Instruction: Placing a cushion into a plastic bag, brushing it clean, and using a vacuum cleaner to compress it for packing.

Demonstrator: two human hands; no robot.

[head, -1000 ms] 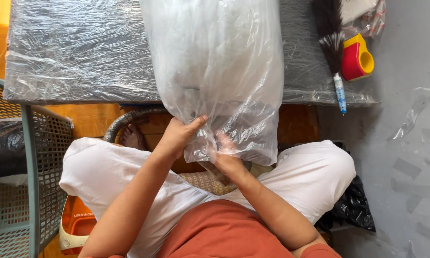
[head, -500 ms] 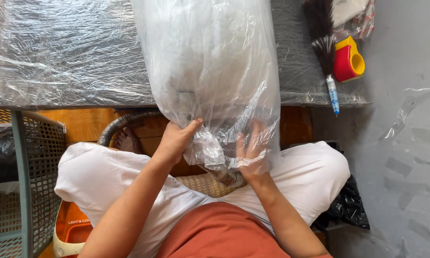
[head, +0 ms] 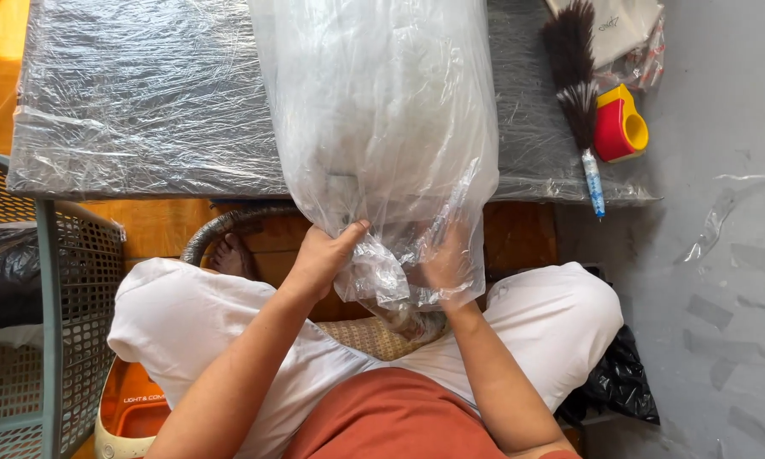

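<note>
At the near edge of the worktop (head: 144, 110), both hands close on the lower end of a big clear plastic bag (head: 374, 110). The left hand (head: 323, 259) has its grip clamped on the bag from the outside, fingers curled into the gathered plastic and thumb up against the bulge. The right hand (head: 443, 259) shows through the film, pressed against the bag's lower right corner; whether its fingers are closed on the plastic or lie flat under it cannot be told. Between the two hands the plastic is bunched into a crumpled knot that hangs just past the worktop's edge, above the person's lap. The rest of the bag, filled with something pale and grey, lies lengthwise across the middle of the worktop, reaching to its far edge. The worktop itself is dark and wrapped in wrinkled clear film. Near its right edge lies a brush (head: 574, 85) with dark bristles and a thin blue handle, touching a red and yellow tape holder (head: 619, 127). Beside the left knee stands a grey-green mesh basket (head: 51, 340).
</note>
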